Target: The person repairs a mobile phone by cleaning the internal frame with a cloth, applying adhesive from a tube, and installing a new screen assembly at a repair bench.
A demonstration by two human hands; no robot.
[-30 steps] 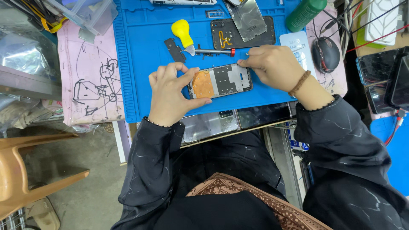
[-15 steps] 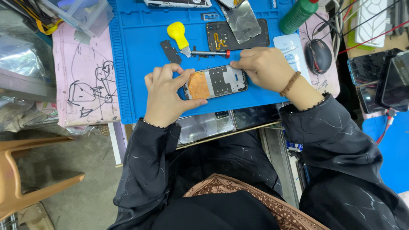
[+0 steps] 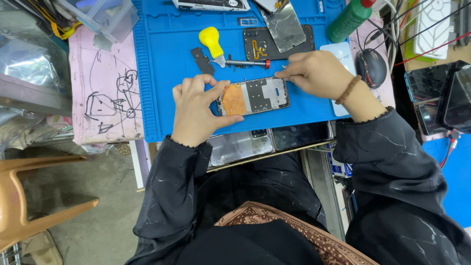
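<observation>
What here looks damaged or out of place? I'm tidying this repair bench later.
The dark phone at the right edge has a cracked screen. A pink sheet beside the blue mat carries scribbled drawings. The opened phone held by the left hand and right hand lies stripped, not askew.

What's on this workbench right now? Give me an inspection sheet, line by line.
Surface: blue work mat on a bench, pink scribbled sheet beside it.
Job's things: opened phone lying flat on the mat, orange patch at one end.
Clutter: yellow-handled screwdriver, dark back cover, green bottle, computer mouse, clear box.
Hands: left hand grips the phone's orange end; right hand pinches at its far top corner.
Cables: red and black wires at the right.
Surroundings: tan plastic chair, more phones at the right.
</observation>
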